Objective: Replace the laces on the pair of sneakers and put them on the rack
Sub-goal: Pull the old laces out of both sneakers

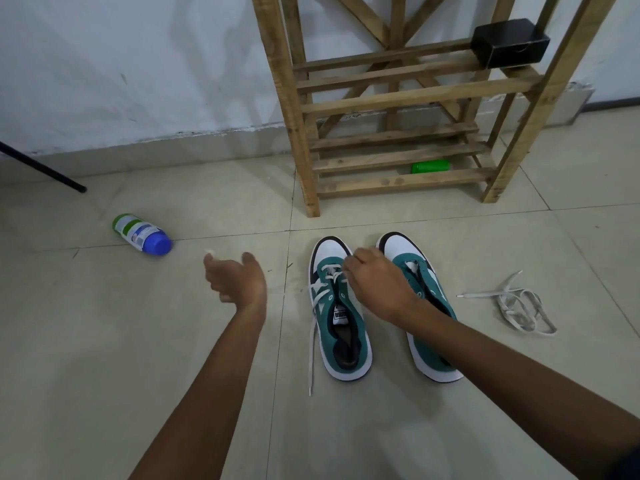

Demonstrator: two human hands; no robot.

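Two green, white and black sneakers stand side by side on the tiled floor, toes toward the wooden rack (398, 98). The left sneaker (341, 327) has a grey lace (313, 341) partly threaded, one end trailing down its left side. My right hand (375, 282) reaches over this shoe's front eyelets and pinches the lace there. The right sneaker (429, 299) shows no lace and is partly hidden by my right forearm. A loose grey lace (516, 306) lies tangled on the floor to the right. My left hand (235, 278) hovers left of the shoes, fingers relaxed, holding nothing.
A white bottle with a blue cap (142, 233) lies on the floor at the left. A black box (509, 43) sits on an upper rack shelf, a green container (429, 167) under the lowest shelf. A black pole (41, 168) slants in from the left.
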